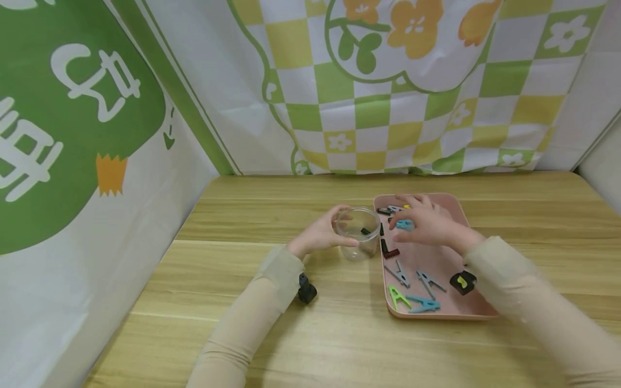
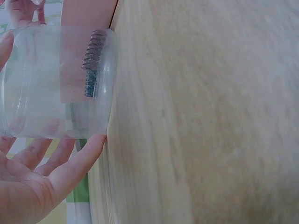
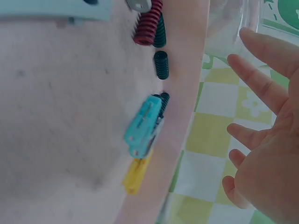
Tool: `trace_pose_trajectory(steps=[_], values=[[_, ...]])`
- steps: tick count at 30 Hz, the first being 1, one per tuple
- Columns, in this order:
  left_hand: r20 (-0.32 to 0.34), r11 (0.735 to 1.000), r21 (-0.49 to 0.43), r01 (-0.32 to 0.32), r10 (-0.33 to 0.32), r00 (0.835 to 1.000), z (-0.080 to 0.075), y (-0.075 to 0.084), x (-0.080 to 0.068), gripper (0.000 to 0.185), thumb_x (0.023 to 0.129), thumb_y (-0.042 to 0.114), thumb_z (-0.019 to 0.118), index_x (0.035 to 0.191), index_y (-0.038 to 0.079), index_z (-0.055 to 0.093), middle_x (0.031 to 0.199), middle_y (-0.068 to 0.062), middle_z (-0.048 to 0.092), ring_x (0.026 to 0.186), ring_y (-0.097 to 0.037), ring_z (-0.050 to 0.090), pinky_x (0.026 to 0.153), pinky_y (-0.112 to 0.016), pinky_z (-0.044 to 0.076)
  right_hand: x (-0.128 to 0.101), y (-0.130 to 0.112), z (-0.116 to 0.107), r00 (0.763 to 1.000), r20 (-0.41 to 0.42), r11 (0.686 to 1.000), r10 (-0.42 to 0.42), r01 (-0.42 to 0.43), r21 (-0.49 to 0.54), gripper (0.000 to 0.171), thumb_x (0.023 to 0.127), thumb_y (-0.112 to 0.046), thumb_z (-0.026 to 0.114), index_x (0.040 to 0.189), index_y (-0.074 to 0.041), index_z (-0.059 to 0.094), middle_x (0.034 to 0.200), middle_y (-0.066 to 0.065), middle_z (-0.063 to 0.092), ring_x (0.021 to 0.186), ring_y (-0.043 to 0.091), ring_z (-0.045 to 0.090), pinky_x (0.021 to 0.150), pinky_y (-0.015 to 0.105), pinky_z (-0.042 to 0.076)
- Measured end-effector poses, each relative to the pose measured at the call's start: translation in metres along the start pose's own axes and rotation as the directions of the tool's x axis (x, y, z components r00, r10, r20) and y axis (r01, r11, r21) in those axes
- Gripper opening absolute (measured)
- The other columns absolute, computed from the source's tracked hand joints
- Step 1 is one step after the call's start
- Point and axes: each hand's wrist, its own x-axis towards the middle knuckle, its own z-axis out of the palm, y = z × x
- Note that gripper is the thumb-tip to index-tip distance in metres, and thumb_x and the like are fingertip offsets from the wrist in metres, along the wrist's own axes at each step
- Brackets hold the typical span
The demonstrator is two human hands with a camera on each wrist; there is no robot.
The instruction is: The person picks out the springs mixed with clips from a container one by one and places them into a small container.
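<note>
My left hand (image 1: 317, 233) holds a clear plastic jar (image 1: 358, 249) beside the tray, thumb and fingers round its sides. Within the jar, the left wrist view shows a brownish spring (image 2: 94, 49) and a dark teal spring (image 2: 90, 84) near the base. Over the pink tray (image 1: 458, 207) hovers my right hand (image 1: 427, 222), fingers spread and nothing between them in the right wrist view. Below it lie a light-blue clothespin (image 3: 144, 122), a yellow piece (image 3: 135, 177) and several dark springs (image 3: 161, 64). A red spring (image 3: 147, 25) lies along the same tray wall.
Grey clothespins (image 1: 429, 283), a lime-green clothespin (image 1: 398, 298) and a blue clothespin (image 1: 425, 304) lie in the tray's near part. Dark wrist devices (image 1: 306, 289) sit at both cuffs. A patterned cloth (image 1: 388, 124) hangs behind the wooden table (image 1: 271, 345).
</note>
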Motion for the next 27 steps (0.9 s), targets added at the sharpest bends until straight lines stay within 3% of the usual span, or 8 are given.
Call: trace_pose_trajectory(steps=[8,12,20,27], values=[[-0.001,1.000,-0.003,-0.007,0.007,1.000,0.000,0.000,0.000,0.082,0.080,0.019,0.077,0.146,0.019,0.029,0.146,-0.010,0.040,0.128,-0.031,0.044,0.097,-0.046,0.044,-0.003,0.012,0.015,0.997,-0.042,0.988,-0.057,0.062,0.140,0.011,0.088,-0.018,0.067,0.098,-0.014,0.070,0.152,0.024,0.020,0.130,0.055,0.014,0.095,0.072,0.013],[-0.005,1.000,-0.008,-0.007,0.007,1.000,0.000,0.000,0.000,0.082,0.080,0.018,0.078,0.146,0.019,0.029,0.146,-0.011,0.040,0.127,-0.030,0.045,0.095,-0.045,0.046,-0.005,0.018,0.020,0.998,-0.049,0.984,-0.037,0.045,0.174,0.012,0.087,-0.018,0.069,0.097,-0.013,0.070,0.151,0.026,0.021,0.131,0.058,0.011,0.096,0.073,0.014],[-0.004,1.000,0.000,-0.012,0.012,1.000,0.000,-0.002,0.001,0.082,0.079,0.019,0.078,0.145,0.020,0.030,0.146,-0.010,0.041,0.127,-0.030,0.045,0.096,-0.045,0.045,-0.009,0.027,0.027,0.997,-0.072,0.974,-0.018,0.034,0.225,0.013,0.086,-0.016,0.070,0.098,-0.011,0.070,0.150,0.029,0.022,0.134,0.059,0.002,0.094,0.068,0.032],[-0.002,1.000,-0.005,-0.011,0.011,1.000,0.000,-0.002,0.002,0.082,0.079,0.020,0.078,0.146,0.020,0.030,0.147,-0.010,0.040,0.127,-0.030,0.045,0.096,-0.045,0.045,-0.011,0.032,0.034,0.997,-0.072,0.964,-0.021,0.039,0.261,0.014,0.080,-0.019,0.074,0.093,-0.016,0.071,0.149,0.029,0.024,0.133,0.057,0.002,0.096,0.075,0.013]])
